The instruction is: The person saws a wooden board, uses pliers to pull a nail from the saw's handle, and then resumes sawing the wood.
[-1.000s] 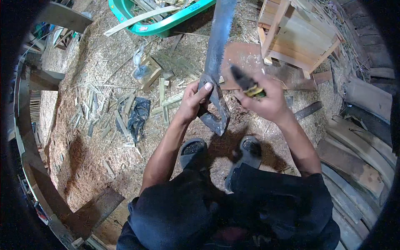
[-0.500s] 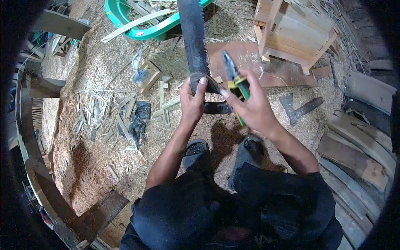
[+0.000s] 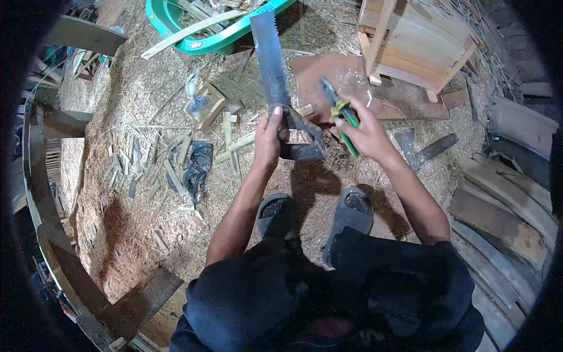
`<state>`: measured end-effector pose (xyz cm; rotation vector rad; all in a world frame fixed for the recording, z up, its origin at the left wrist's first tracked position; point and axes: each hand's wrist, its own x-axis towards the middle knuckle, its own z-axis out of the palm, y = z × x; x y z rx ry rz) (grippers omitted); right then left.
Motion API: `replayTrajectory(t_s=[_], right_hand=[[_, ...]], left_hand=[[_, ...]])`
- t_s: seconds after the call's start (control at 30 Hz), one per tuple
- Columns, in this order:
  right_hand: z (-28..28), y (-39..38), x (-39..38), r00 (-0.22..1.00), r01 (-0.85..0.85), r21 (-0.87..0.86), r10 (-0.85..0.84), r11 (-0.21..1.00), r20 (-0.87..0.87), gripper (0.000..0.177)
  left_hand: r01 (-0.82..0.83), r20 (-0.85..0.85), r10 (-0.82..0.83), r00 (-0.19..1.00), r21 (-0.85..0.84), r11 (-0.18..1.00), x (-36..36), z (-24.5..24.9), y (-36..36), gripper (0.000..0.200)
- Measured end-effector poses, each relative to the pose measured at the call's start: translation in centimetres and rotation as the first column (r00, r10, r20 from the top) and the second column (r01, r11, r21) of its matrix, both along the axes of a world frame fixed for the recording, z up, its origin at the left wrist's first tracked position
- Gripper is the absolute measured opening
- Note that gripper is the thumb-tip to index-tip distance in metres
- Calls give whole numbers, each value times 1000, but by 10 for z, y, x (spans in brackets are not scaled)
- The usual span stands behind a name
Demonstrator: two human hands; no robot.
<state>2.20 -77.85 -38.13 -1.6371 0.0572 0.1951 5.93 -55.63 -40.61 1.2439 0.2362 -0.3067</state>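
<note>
In my left hand (image 3: 269, 138) is a handsaw (image 3: 271, 64), held where its blade meets the dark, open-framed handle (image 3: 302, 151). My thumb lies on top of that joint, and the toothed blade points away from me. My right hand (image 3: 366, 130) is wrapped round a pair of pliers (image 3: 346, 117) with green and yellow grips. Their dark, tapered jaws point up and to the left. A gap separates the pliers from the saw handle.
A green tub (image 3: 202, 46) holds wood offcuts. A slatted wooden piece (image 3: 410, 50) stands by a reddish-brown board (image 3: 328, 76). An axe (image 3: 419, 154) lies on the shavings-covered floor. Curved planks (image 3: 504, 193) are stacked right, with scraps and a black plastic bag (image 3: 199, 164) left.
The saw has tilted and turned, so its handle frame shows more openly and its blade looks lower. My right hand has moved right with the pliers, away from the saw handle.
</note>
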Motion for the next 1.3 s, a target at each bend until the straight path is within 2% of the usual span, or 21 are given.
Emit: replayTrajectory(t_s=[0.03, 0.13, 0.23, 0.43, 0.53, 0.63, 0.73, 1.03, 1.13, 1.3], right_hand=[[19, -3, -4, 988, -85, 64, 93, 994, -124, 42], [42, -10, -12, 957, -236, -294, 274, 926, 93, 46], [80, -6, -12, 932, -317, -437, 362, 842, 21, 45], [91, -4, -10, 896, -294, -588, 432, 754, 106, 49], [97, -2, -9, 893, -316, -615, 446, 722, 64, 50], [96, 0, -8, 876, -296, -658, 471, 693, 102, 51], [93, -1, -9, 860, -261, -654, 479, 710, 178, 52], [88, 6, -15, 899, -262, -567, 411, 781, 151, 53], [89, 10, -18, 912, -286, -478, 390, 830, 131, 52], [92, 10, -18, 904, -252, -544, 395, 801, 163, 51]], left_hand=[[46, -38, -47, 998, -4, 999, 5, -2, 7, 30], [137, -14, -137, 991, 103, 985, 13, 9, 17, 30], [222, -3, -224, 975, 146, 964, 16, 26, 17, 33], [235, 59, -247, 967, 162, 958, 14, 34, 15, 33], [236, 83, -252, 964, 166, 958, 13, 42, 14, 34], [215, 75, -231, 970, 174, 961, 12, 42, 13, 35], [203, 64, -215, 975, 158, 966, 12, 43, 13, 35], [133, 100, -147, 984, 131, 982, 9, 50, 7, 34], [102, 134, -119, 984, 127, 987, 8, 52, 8, 33], [74, 189, -104, 976, 161, 984, 8, 51, 9, 32]])
